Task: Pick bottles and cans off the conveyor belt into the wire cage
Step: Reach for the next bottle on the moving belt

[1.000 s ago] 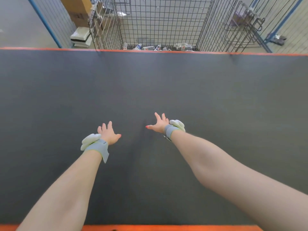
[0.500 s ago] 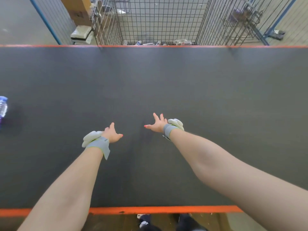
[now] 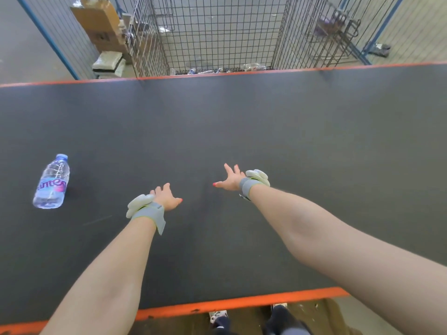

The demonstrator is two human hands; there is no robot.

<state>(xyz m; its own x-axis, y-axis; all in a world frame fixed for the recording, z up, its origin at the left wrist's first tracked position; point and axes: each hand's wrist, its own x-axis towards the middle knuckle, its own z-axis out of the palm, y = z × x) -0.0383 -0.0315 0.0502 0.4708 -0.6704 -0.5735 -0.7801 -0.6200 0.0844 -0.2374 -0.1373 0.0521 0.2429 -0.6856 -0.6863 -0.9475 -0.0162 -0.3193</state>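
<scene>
A clear plastic water bottle [image 3: 51, 182] with a blue cap and a purple-lettered label lies on the dark conveyor belt [image 3: 290, 131] at the left. My left hand [image 3: 167, 197] hovers over the belt's middle with fingers spread and holds nothing; the bottle lies well to its left. Further right, my right hand [image 3: 229, 178] is also stretched out, fingers spread and empty. The wire cage [image 3: 217, 32] stands beyond the belt's far edge, with several bottles [image 3: 217, 70] on its floor.
Orange strips edge the belt at the near side [image 3: 217, 307] and far side. Cardboard boxes [image 3: 101, 25] and a white package sit left of the cage. A second wire rack [image 3: 333, 32] stands to the right. My shoes show below the near edge.
The bottle has travelled rightward along the belt from the left edge into full view. The view has tilted down, showing more of the near edge. Both hands stay spread and empty.
</scene>
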